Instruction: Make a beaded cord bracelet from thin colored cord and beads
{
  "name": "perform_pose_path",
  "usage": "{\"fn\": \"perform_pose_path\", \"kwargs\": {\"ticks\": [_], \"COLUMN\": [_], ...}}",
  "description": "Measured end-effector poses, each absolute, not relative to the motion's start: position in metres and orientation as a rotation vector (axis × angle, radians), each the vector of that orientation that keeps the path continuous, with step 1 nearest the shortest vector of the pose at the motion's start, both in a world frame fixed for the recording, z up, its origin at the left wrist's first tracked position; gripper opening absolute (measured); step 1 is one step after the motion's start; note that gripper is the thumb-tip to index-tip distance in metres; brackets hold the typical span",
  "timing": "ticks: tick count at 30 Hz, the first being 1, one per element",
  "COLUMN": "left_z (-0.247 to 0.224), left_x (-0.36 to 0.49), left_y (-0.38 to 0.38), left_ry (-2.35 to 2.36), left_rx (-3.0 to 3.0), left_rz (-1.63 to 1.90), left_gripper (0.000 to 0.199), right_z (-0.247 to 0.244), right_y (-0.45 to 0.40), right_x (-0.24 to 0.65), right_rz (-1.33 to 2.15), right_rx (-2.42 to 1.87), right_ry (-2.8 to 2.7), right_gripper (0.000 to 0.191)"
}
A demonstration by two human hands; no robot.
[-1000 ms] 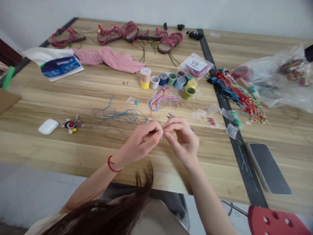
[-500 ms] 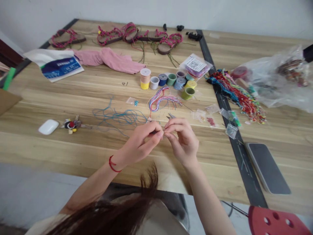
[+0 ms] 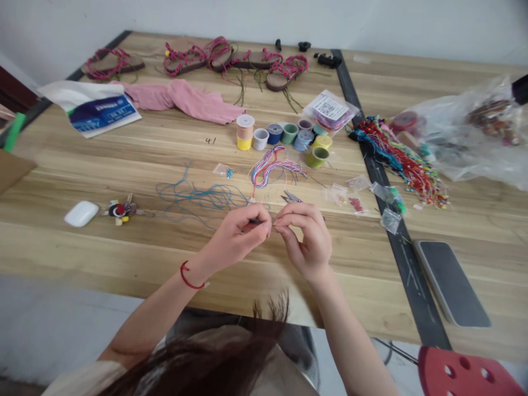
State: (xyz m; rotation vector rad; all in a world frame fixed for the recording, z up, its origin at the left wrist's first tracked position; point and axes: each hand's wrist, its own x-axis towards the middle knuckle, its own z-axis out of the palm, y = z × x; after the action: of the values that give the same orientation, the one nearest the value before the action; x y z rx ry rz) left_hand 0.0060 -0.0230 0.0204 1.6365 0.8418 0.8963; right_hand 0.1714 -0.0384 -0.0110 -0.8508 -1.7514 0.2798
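My left hand [image 3: 237,237] pinches a thin dark sliver, perhaps a needle [image 3: 256,222], between thumb and fingers. A red cord bracelet [image 3: 190,278] circles that wrist. My right hand [image 3: 307,236] sits just to its right, fingertips curled and almost touching the left fingertips. Whatever the right fingers hold is too fine to see. Small metal scissors [image 3: 291,197] lie on the wooden table [image 3: 124,165] just above my right hand. Multicoloured threads [image 3: 270,168] and a loose tangle of blue cord [image 3: 202,195] lie just beyond my hands.
Several thread spools [image 3: 284,135] stand behind the threads, with pink-corded sandals [image 3: 235,60] and pink cloth [image 3: 181,100] farther back. On the right are colourful cord bundles [image 3: 396,157], small bags, a plastic bag [image 3: 462,132], and a phone [image 3: 449,283]. A red stool [image 3: 466,374] stands below.
My hands have drawn slightly apart, and the right hand has dropped a little, showing more of the scissors. The dark sliver now shows between the left fingers. My hair has shifted to the right.
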Motion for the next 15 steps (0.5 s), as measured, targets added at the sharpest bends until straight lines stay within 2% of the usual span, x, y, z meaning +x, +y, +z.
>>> {"fn": "perform_pose_path", "kwargs": {"ticks": [15], "left_z": [0.0217], "left_x": [0.0050], "left_y": [-0.0218], "left_ry": [0.854], "left_rx": [1.545], "left_rz": [0.898], "left_gripper": [0.018], "right_z": [-0.0128], "right_y": [-0.0390], "right_x": [0.1705], "right_rz": [0.333], "right_rx": [-0.832], "right_ry": [-1.732], "right_gripper": [0.020]}}
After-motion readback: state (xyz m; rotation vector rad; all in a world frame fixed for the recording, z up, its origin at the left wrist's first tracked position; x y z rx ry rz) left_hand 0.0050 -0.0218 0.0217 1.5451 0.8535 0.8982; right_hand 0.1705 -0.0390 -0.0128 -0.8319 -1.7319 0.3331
